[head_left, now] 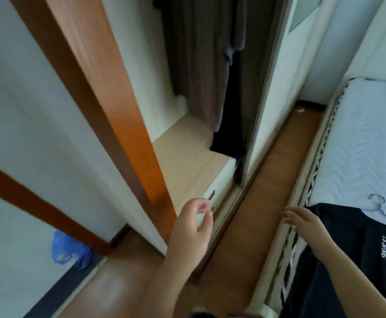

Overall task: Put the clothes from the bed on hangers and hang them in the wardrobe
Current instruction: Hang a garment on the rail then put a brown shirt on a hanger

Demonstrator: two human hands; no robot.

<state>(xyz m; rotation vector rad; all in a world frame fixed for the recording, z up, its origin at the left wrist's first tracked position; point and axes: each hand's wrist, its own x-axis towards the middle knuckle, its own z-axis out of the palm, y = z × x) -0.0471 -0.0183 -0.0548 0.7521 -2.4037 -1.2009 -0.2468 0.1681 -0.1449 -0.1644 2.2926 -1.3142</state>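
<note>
Standing between wardrobe [187, 143] and bed [359, 134], the person held nothing: left hand [192, 226] loosely curled, right hand [303, 222] straight-fingered just beside a black garment [348, 239] with a hanger [376, 204].

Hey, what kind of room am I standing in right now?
Most likely a bedroom: a bed with a quilted mattress on the right, an open wardrobe with hanging clothes inside, and a black garment and white hanger lying on it.

Right edge cuts off black garment [357, 253] and white hanger [378, 208]
</note>
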